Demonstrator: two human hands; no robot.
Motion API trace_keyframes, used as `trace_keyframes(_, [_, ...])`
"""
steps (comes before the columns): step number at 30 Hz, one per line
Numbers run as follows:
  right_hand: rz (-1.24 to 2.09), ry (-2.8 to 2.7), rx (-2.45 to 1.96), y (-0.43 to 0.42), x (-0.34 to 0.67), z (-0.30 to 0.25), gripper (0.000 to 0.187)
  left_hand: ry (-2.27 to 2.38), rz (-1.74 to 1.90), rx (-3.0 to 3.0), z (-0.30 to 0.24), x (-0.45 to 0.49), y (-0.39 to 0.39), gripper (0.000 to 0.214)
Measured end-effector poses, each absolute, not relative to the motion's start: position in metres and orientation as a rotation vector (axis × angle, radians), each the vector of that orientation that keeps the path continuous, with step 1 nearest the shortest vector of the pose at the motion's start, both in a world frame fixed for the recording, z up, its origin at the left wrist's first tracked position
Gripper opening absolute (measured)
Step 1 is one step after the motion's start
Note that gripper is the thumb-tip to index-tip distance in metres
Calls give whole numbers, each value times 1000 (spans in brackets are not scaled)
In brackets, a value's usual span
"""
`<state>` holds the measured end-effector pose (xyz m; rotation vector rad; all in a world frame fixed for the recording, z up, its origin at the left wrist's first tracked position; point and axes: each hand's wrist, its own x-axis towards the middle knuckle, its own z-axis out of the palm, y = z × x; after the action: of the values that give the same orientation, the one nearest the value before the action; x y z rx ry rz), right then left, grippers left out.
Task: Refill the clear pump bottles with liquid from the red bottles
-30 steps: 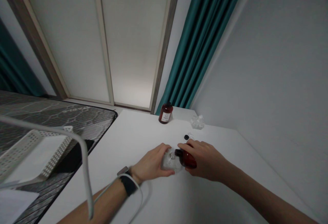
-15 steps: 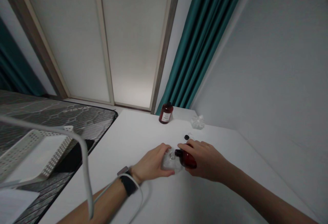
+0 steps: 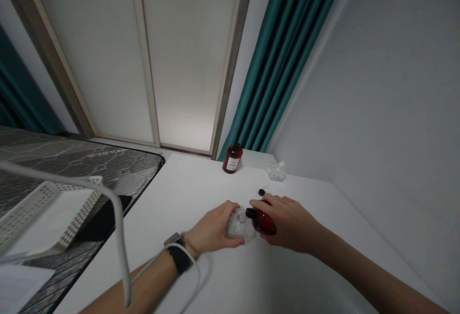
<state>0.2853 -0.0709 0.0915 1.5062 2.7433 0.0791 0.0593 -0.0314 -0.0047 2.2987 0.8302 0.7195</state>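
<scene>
My left hand (image 3: 212, 230) grips a clear plastic bottle (image 3: 237, 224) lying on its side on the white table (image 3: 172, 275). My right hand (image 3: 287, 223) holds an amber bottle (image 3: 265, 223) tilted on its side, its black neck against the clear bottle's end. The contact point is partly hidden by my fingers. Beyond my hands, a black cap (image 3: 261, 192) lies on the table. Farther back stands a second amber bottle (image 3: 232, 159) with a white label, next to a crumpled clear plastic item (image 3: 276, 171).
A white mesh basket (image 3: 53, 213) sits at the left on a grey patterned mat (image 3: 79, 160), with a curved white cable (image 3: 118, 218) in front of it. A watch band (image 3: 178, 259) circles my left wrist. A white wall rises at the right, with a teal curtain (image 3: 283, 60) behind.
The view has shifted slightly. My hands and the two bottles they hold stay in almost the same places.
</scene>
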Motion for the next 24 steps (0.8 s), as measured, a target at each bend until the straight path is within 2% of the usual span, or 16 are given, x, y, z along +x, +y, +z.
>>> trace_keyframes(24, [86,2724,1497,-71,284,94,61,829,736,2279,-7,59,-31,64])
